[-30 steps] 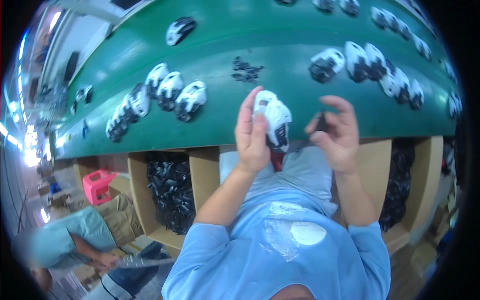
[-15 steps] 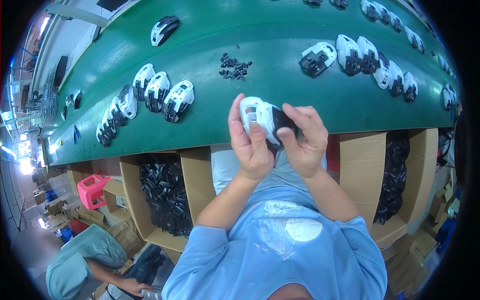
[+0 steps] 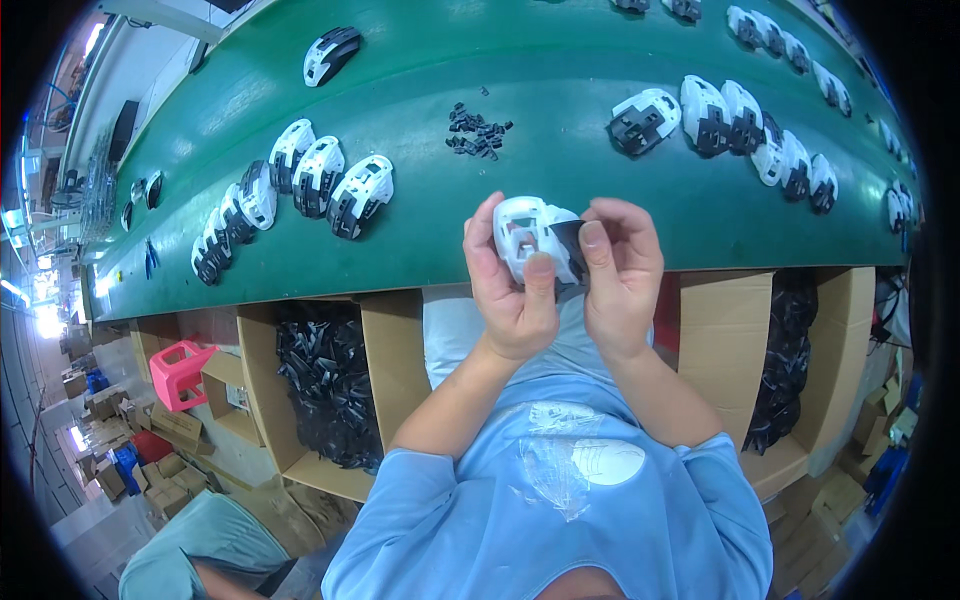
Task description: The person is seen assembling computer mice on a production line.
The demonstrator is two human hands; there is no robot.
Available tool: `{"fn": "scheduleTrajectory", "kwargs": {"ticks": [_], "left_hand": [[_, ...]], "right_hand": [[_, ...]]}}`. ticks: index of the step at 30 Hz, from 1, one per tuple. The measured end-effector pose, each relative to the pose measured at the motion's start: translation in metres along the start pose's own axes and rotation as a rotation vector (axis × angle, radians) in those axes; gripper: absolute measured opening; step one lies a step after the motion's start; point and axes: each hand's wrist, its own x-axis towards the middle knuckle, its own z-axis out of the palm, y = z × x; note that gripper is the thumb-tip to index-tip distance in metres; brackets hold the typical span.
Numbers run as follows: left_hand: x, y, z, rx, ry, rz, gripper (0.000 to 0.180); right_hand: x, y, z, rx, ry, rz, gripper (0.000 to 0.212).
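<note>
Forearms (image 3: 450, 400) angle inward; left hand (image 3: 506, 300) and right hand (image 3: 622, 290) near each other, fingers curled, thumbs uppermost.

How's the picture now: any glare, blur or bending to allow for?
Head view: the table looks bowed by the fisheye; lights at far left glare white; left hand, right hand and shell look fairly sharp; corners are black.

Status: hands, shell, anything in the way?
Left hand holding white shell; right hand gripping black piece at shell's right end. Small black parts piled beyond, apart from hands. Nothing visibly blocking.
</note>
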Motion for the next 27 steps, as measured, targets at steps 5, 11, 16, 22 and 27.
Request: {"fn": "scheduleTrajectory", "kwargs": {"ticks": [5,11,16,22,27], "left_hand": [[0.004,0.016,0.005,-0.183,0.054,-0.105,0.058],[0.002,0.017,0.004,-0.349,0.068,-0.169,0.054],[-0.003,0.018,0.006,-0.16,0.037,-0.065,0.052],[0.003,0.013,0.006,-0.195,0.118,-0.101,0.052],[0.009,0.0,0.008,-0.303,0.186,-0.181,0.044]], "right_hand": [[0.008,0.009,-0.02,-0.343,-0.113,-0.357,0.025],[0.025,-0.011,-0.038,-0.519,-0.42,-0.572,0.03],[0.017,-0.017,-0.042,-0.345,-0.206,-0.361,0.027],[0.002,0.004,-0.025,-0.153,-0.232,-0.19,0.028],[-0.03,0.021,-0.012,0.395,-0.033,0.272,0.036]]}}
